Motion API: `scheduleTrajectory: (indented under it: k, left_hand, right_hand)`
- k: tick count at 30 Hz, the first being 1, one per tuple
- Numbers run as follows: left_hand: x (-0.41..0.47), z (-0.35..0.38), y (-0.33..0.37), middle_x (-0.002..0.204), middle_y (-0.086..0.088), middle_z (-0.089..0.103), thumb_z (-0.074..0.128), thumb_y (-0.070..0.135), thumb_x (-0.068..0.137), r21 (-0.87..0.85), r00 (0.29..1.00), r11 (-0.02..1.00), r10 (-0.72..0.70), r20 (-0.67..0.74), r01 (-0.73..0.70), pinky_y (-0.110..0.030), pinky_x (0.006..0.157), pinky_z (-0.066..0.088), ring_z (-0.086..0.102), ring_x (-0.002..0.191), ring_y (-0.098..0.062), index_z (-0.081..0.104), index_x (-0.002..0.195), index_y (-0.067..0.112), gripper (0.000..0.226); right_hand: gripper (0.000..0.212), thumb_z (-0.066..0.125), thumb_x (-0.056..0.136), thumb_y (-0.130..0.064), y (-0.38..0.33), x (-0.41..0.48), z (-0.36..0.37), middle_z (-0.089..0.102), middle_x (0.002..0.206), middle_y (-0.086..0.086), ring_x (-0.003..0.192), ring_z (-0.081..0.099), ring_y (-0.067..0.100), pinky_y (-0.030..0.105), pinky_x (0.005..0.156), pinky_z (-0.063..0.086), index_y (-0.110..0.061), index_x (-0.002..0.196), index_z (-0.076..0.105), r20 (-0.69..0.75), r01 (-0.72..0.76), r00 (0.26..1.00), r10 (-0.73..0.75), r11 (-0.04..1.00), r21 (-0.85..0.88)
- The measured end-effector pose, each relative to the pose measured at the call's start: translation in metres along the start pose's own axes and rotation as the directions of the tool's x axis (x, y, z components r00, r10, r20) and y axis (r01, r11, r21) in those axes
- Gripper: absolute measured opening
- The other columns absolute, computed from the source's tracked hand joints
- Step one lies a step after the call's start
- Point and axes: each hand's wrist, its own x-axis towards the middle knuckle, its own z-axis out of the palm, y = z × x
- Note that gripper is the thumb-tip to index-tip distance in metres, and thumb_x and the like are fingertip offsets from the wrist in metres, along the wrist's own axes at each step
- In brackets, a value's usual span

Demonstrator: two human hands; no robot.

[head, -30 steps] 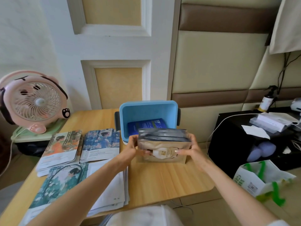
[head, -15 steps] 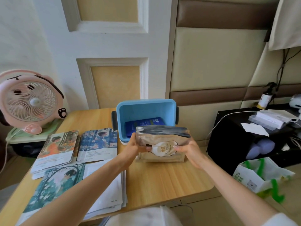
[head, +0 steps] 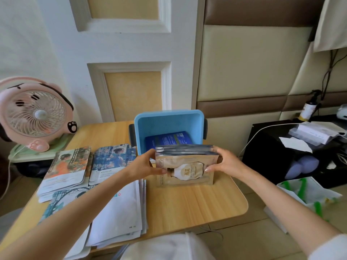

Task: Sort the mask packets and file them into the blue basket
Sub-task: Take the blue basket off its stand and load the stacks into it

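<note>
Two hands clasped a stack of tan mask packets (head: 185,166) standing on edge on the wooden table (head: 187,203), just before the blue basket (head: 169,121): left hand (head: 144,165) gripping its left side, right hand (head: 225,162) its right. A dark blue packet (head: 169,139) lay inside the basket.

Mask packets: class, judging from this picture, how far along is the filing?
Done: one blue packet sits in the basket. In hand: left hand and right hand grip a tan stack, upright on the table before the basket. Left: piles lying flat at its left.
</note>
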Motion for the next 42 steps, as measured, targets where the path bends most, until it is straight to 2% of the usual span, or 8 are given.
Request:
scheduleTrajectory:
  k: [3, 12, 18, 23, 25, 28, 35, 42]
  left_hand:
    - [0.001, -0.006, 0.005, 0.105, 0.007, 0.058, 0.072, 0.021, 0.079, 0.041, 0.999, 0.999, -0.013, 0.035, 0.012, -0.02, 0.057, 0.056, 0.068, 0.068, -0.012, 0.042, 0.118, 0.017, 0.05]
    - [0.004, 0.008, 0.011, 0.085, 0.0, 0.065, 0.07, 0.006, 0.08, 0.053, 0.999, 0.998, -0.023, -0.049, 0.026, -0.021, 0.052, 0.056, 0.069, 0.055, -0.012, 0.052, 0.107, 0.011, 0.033]
    - [-0.011, 0.013, 0.014, 0.058, 0.008, 0.068, 0.069, -0.002, 0.079, 0.039, 0.98, 0.998, 0.06, -0.188, -0.054, -0.024, 0.059, 0.059, 0.071, 0.061, -0.022, 0.065, 0.085, -0.002, 0.007]
    - [-0.002, -0.014, 0.03, 0.082, -0.004, 0.065, 0.067, 0.001, 0.081, 0.269, 0.846, 0.95, 0.27, -0.459, -0.157, -0.023, 0.063, 0.054, 0.061, 0.072, -0.019, 0.058, 0.084, -0.001, 0.009]
    - [0.008, -0.023, 0.038, 0.069, 0.004, 0.057, 0.061, -0.002, 0.083, 0.34, 0.788, 0.924, 0.336, -0.516, -0.171, -0.008, 0.052, 0.042, 0.05, 0.058, -0.008, 0.057, 0.081, 0.005, 0.009]
    - [0.027, -0.031, 0.032, 0.083, 0.006, 0.059, 0.063, -0.002, 0.079, 0.319, 0.821, 0.933, 0.31, -0.479, -0.167, 0.0, 0.058, 0.037, 0.051, 0.068, -0.006, 0.059, 0.102, 0.001, 0.023]
    - [0.07, -0.02, -0.003, 0.117, -0.016, 0.053, 0.055, 0.006, 0.084, 0.425, 0.911, 0.904, 0.214, -0.353, -0.048, -0.033, 0.086, 0.045, 0.055, 0.102, -0.028, 0.044, 0.122, 0.002, 0.039]
    - [0.092, -0.002, -0.023, 0.132, -0.017, 0.043, 0.04, -0.002, 0.091, 0.634, 0.944, 0.763, 0.109, -0.312, 0.121, -0.036, 0.093, 0.046, 0.053, 0.11, -0.029, 0.028, 0.135, 0.002, 0.046]
  right_hand:
    - [0.065, 0.074, 0.074, 0.001, -0.002, 0.002, -0.004, 0.062, 0.103, 0.004, 0.059, 0.067, 0.016, 0.027, 0.053, 0.055, -0.021, 0.125, 0.042, 0.042, -0.032, 0.999, 0.032, 0.999, -0.011]
    - [0.071, 0.066, 0.078, 0.008, -0.006, 0.005, 0.002, 0.065, 0.091, 0.015, 0.069, 0.072, 0.024, 0.035, 0.067, 0.06, -0.013, 0.139, 0.035, 0.019, -0.093, 0.996, 0.092, 0.995, 0.047]
    - [0.033, 0.061, 0.081, 0.011, -0.013, -0.001, 0.008, 0.067, 0.079, 0.008, 0.062, 0.071, 0.022, 0.035, 0.06, 0.06, -0.01, 0.106, 0.058, -0.142, 0.072, 0.988, -0.061, 0.994, 0.078]
    - [0.037, 0.06, 0.077, 0.009, -0.038, 0.018, 0.002, 0.049, 0.057, -0.011, 0.054, 0.046, -0.002, 0.009, 0.05, 0.034, -0.022, 0.063, 0.043, -0.448, 0.323, 0.826, -0.343, 0.938, -0.124]
    - [0.025, 0.06, 0.078, 0.008, -0.044, 0.033, 0.003, 0.058, 0.072, -0.009, 0.067, 0.053, -0.008, 0.004, 0.059, 0.039, -0.016, 0.078, 0.054, -0.447, 0.363, 0.809, -0.382, 0.923, -0.131]
    - [0.049, 0.058, 0.074, 0.015, -0.044, 0.059, 0.009, 0.062, 0.111, -0.002, 0.105, 0.057, 0.007, 0.02, 0.09, 0.047, -0.015, 0.113, 0.055, -0.353, 0.357, 0.87, -0.344, 0.933, -0.03]
    - [0.06, 0.049, 0.08, 0.018, -0.016, 0.114, 0.031, 0.058, 0.127, 0.004, 0.12, 0.051, 0.016, 0.019, 0.1, 0.04, -0.017, 0.128, 0.056, -0.288, 0.29, 0.916, -0.279, 0.957, -0.005]
    - [0.059, 0.037, 0.09, 0.013, 0.008, 0.139, 0.06, 0.031, 0.15, 0.007, 0.137, 0.032, 0.022, 0.03, 0.116, 0.021, -0.013, 0.143, 0.036, -0.202, 0.197, 0.949, -0.244, 0.954, -0.228]
